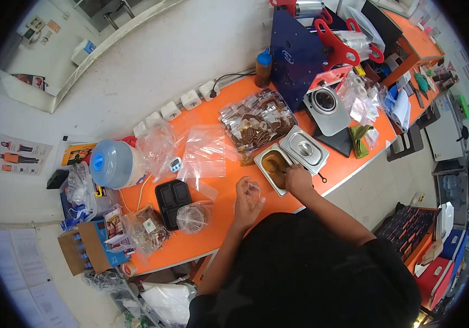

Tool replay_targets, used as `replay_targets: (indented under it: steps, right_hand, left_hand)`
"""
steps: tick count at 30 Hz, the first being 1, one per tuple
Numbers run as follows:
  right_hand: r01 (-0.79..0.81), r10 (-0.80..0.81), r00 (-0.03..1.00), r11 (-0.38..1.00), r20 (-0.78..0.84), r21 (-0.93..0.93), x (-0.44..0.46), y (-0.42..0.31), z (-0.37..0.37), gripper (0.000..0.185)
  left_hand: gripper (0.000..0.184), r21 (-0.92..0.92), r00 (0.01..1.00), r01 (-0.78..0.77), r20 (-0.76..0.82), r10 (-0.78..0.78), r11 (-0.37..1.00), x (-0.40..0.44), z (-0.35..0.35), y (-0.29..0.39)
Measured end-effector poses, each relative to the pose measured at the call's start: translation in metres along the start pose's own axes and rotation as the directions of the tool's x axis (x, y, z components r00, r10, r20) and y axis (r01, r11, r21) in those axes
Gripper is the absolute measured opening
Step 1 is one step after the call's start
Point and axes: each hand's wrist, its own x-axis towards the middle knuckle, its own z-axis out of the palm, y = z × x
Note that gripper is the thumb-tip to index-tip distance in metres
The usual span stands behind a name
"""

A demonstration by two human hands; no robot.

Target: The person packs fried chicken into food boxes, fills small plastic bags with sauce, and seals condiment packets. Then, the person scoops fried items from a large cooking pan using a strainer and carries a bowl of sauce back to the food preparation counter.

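Note:
My right hand (299, 181) is closed over the edge of a steel pan (272, 164) of brown sauce, on a utensil that dips into it. My left hand (248, 205) is raised just left of the pan, fingers curled around a small clear plastic cup or bag (253, 189). Beside the pan sits a steel lid (304, 149), with a dark handle end sticking out near my right hand. Behind them lies a tray of filled sachets (259, 121). Flat clear bags (204, 153) are spread on the orange table (212, 242).
A black compartment tray (173, 201) and a wrapped round stack (192, 217) stand left. A digital scale (327, 111), green cloth (360, 140) and blue sealing machine (294, 57) are at the back right. A blue-lidded container (115, 163) stands far left.

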Motion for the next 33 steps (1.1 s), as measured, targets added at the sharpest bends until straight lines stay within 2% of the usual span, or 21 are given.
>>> replay_targets:
  steps: [2, 4, 7, 11, 13, 14, 16, 17, 19, 20, 22, 28, 33]
  right_hand:
    - [-0.034, 0.033, 0.999, 0.999, 0.023, 0.018, 0.001, -0.002, -0.001, 0.016]
    - [-0.162, 0.154, 0.955, 0.987, 0.254, 0.008, 0.002, -0.01, -0.016, 0.018]
    - [-0.221, 0.194, 0.951, 0.971, 0.242, 0.088, -0.003, -0.006, -0.014, 0.021]
    - [-0.235, 0.189, 0.953, 0.953, 0.236, 0.189, -0.005, 0.006, 0.002, 0.022]
    - [-0.114, 0.056, 0.988, 0.892, 0.143, 0.438, -0.008, 0.012, 0.0, 0.024]
    - [-0.114, 0.057, 0.988, 0.891, 0.141, 0.44, -0.008, 0.016, 0.001, 0.024]
    - [-0.138, 0.054, 0.986, 0.787, 0.155, 0.601, -0.01, 0.025, 0.005, 0.024]
    - [-0.138, 0.055, 0.986, 0.786, 0.154, 0.602, -0.01, 0.029, 0.007, 0.024]
    - [-0.224, 0.037, 0.966, 0.614, 0.256, 0.757, -0.011, 0.034, 0.006, 0.024]
    - [-0.224, 0.038, 0.966, 0.612, 0.254, 0.758, -0.012, 0.036, 0.006, 0.024]
    - [-0.283, 0.05, 0.955, 0.467, 0.294, 0.838, -0.017, 0.035, -0.005, 0.026]
    - [-0.229, 0.036, 0.972, 0.352, 0.232, 0.908, -0.027, 0.038, 0.0, 0.026]
    - [-0.234, 0.066, 0.972, 0.307, 0.224, 0.923, -0.038, 0.032, -0.021, 0.025]
  left_hand:
    - [0.063, -0.03, 0.999, 0.024, -0.025, -0.025, 0.999, -0.002, 0.001, -0.004]
    - [0.065, -0.002, 0.999, -0.046, -0.025, 0.046, 0.999, 0.0, 0.002, -0.007]
    - [0.066, 0.061, 0.995, -0.092, -0.023, 0.093, 0.994, 0.001, 0.0, -0.009]
    - [0.069, 0.17, 0.997, -0.03, -0.059, 0.041, 0.985, -0.001, -0.003, -0.01]
    - [0.071, 0.447, 0.987, -0.075, -0.097, 0.132, 0.891, 0.001, -0.003, 0.002]
    - [0.071, 0.449, 0.987, -0.077, -0.095, 0.132, 0.89, 0.003, -0.004, 0.004]
    - [0.071, 0.519, 0.963, -0.171, -0.09, 0.253, 0.838, 0.008, -0.005, 0.007]
    - [0.071, 0.519, 0.963, -0.172, -0.088, 0.253, 0.837, 0.008, -0.004, 0.003]
    - [0.073, 0.229, 0.984, -0.03, -0.163, 0.069, 0.973, 0.009, -0.001, -0.006]
    - [0.073, 0.231, 0.985, -0.032, -0.16, 0.071, 0.972, 0.009, 0.0, -0.011]
    - [0.073, 0.155, 0.984, 0.118, -0.151, -0.094, 0.981, 0.01, 0.003, -0.015]
    - [0.07, 0.087, 0.987, 0.056, -0.158, -0.042, 0.995, 0.03, 0.016, -0.03]
    - [0.066, 0.095, 0.987, 0.061, -0.155, -0.045, 0.994, 0.044, 0.025, -0.025]
